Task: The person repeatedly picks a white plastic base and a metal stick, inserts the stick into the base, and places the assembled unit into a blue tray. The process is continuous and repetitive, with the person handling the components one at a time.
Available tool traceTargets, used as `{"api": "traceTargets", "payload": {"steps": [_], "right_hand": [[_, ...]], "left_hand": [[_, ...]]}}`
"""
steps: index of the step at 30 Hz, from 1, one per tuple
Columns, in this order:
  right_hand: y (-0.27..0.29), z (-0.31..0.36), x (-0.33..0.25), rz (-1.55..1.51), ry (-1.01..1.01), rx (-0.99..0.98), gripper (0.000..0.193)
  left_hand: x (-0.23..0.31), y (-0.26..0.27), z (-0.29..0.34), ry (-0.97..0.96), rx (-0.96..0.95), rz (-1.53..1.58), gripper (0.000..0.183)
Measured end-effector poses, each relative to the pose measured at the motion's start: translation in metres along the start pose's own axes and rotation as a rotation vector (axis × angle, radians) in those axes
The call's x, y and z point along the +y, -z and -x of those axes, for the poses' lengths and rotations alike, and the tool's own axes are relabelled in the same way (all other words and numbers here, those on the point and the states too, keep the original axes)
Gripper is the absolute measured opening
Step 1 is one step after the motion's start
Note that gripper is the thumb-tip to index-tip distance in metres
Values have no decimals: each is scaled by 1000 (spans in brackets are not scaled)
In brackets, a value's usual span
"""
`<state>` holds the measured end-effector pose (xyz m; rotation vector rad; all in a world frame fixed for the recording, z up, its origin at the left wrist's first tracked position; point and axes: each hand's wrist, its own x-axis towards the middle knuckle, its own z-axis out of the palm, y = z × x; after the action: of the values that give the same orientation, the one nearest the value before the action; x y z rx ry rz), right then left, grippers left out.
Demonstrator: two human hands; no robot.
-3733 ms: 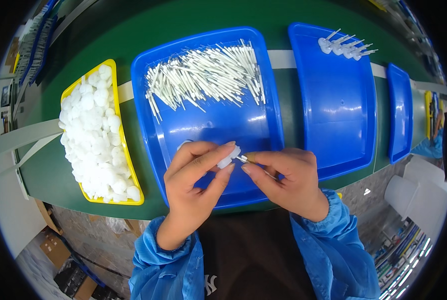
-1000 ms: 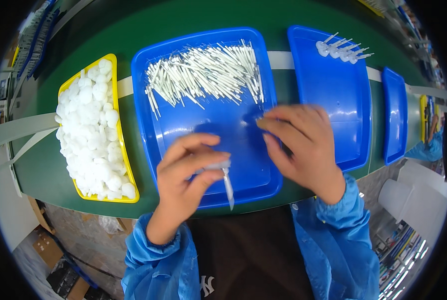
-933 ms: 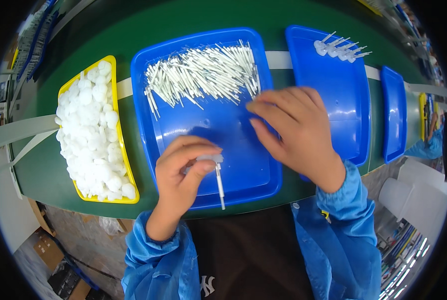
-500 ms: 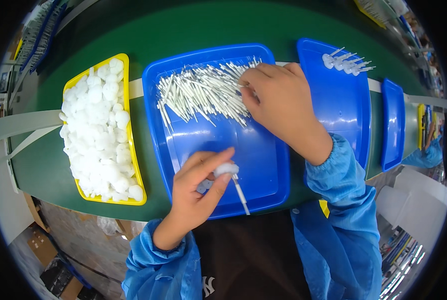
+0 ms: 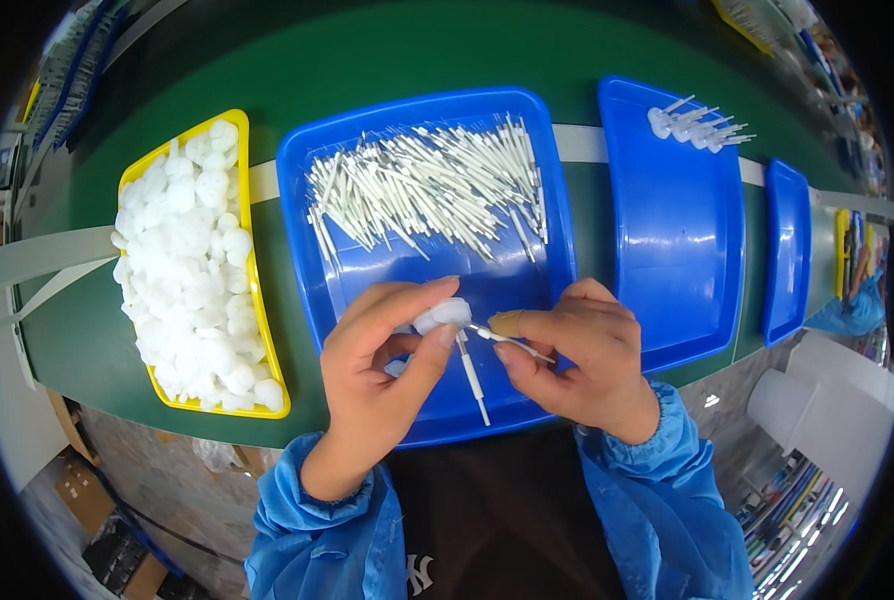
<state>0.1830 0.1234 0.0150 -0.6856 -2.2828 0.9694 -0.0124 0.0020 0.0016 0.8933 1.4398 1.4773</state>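
Observation:
My left hand [image 5: 377,350] pinches a small white rounded plastic piece [image 5: 441,316] between thumb and fingers. One white stick [image 5: 474,376] juts from that piece, pointing down toward me. A second translucent white piece [image 5: 397,367] shows partly within the curled left fingers. My right hand [image 5: 589,355] grips another thin white stick [image 5: 515,345] by thumb and forefinger, its tip at the right side of the rounded piece; whether it is inserted I cannot tell. Both hands are over the near part of a blue tray [image 5: 367,277], below a pile of white sticks [image 5: 417,190].
To the left, a yellow tray [image 5: 246,190] is heaped with white rounded pieces [image 5: 192,270]. Another blue tray [image 5: 677,240] on the right holds several pieces with sticks attached [image 5: 702,128]. Beyond it lies a smaller blue tray [image 5: 789,250]. A person's blue sleeve [image 5: 857,312] shows at far right.
My right hand has left the stick pile and come down toward me with a stick, meeting the piece in my left hand. My left hand keeps its pinch on the piece.

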Motion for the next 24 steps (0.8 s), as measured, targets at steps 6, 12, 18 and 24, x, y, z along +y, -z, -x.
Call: {"api": "traceTargets", "payload": {"steps": [6, 12, 18, 24], "right_hand": [[1, 5, 2, -11, 14, 20, 24], [-2, 4, -5, -15, -65, 2, 21], [-6, 8, -1, -107, -160, -49, 14], [-7, 4, -8, -380, -489, -139, 14]], "left_hand": [[2, -5, 0, -78, 61, -190, 41], [2, -2, 2, -212, -8, -376, 40], [1, -3, 3, -164, -45, -394, 36], [1, -8, 3, -207, -11, -488, 42]]}}
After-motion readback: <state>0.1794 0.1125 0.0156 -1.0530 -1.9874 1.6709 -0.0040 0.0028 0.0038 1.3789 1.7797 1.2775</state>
